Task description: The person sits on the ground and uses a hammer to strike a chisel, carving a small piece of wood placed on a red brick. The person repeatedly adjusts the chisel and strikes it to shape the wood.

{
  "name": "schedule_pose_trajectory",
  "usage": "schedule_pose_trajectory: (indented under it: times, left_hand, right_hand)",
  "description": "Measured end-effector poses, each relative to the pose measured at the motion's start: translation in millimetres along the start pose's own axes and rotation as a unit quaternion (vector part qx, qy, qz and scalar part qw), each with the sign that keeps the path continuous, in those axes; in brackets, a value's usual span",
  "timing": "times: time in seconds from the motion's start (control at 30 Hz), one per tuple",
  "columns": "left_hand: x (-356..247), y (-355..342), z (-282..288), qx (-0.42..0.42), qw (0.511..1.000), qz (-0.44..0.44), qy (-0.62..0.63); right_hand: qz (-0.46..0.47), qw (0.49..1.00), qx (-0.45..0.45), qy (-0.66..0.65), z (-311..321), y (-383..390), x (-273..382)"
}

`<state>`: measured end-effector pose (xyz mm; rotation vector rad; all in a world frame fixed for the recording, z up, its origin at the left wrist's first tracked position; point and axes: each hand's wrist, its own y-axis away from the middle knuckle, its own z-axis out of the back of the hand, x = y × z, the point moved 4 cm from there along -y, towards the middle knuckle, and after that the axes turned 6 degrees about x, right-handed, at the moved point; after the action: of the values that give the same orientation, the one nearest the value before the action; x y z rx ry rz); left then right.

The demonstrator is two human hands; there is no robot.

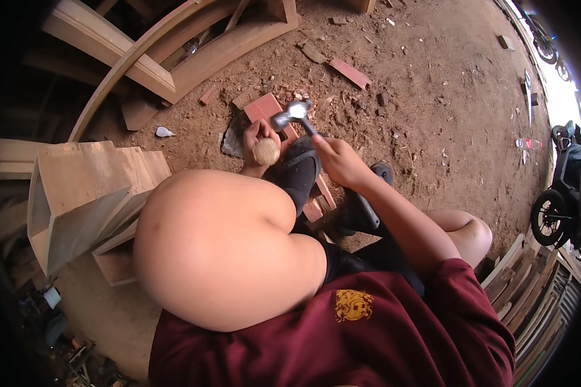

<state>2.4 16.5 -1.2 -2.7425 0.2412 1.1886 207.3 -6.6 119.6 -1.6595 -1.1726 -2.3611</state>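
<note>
My left hand (255,138) is closed round a tool with a pale wooden handle (266,152), probably a chisel; its tip is hidden. Beneath it lies a reddish wooden piece (262,105) with chips around it and a dark flat block (231,138) beside it. My right hand (339,158) grips a metal hammer (297,112), whose blurred head is raised just above and right of the wooden handle. My black-clad foot (298,169) rests by the reddish piece, and my bent left knee fills the lower middle.
Curved timber frames (223,48) stand upper left, shaped wooden pieces (84,184) at left. Loose boards (350,73) and offcuts lie on the dirt floor (426,97). At right are a black two-wheeler (552,216), a plastic bottle (526,143) and stacked planks (523,297).
</note>
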Motion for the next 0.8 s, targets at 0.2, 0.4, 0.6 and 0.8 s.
schedule_pose_trajectory:
  times: [0.2,0.4,0.6,0.8]
  left_hand:
    - [-7,5,3,-0.039,0.991,-0.036,0.122]
    - [-27,3,58,-0.212,0.950,-0.075,0.216]
    - [-73,-13,48,-0.139,0.969,-0.101,0.176]
    - [-82,-37,23,0.007,0.989,-0.056,0.134]
  right_hand:
    - [-0.130,0.961,-0.032,-0.241,33,21,-76]
    - [-0.161,0.942,-0.042,-0.291,52,24,-115]
    - [-0.163,0.946,-0.057,-0.274,57,23,-115]
    - [-0.155,0.947,-0.043,-0.280,56,8,-103]
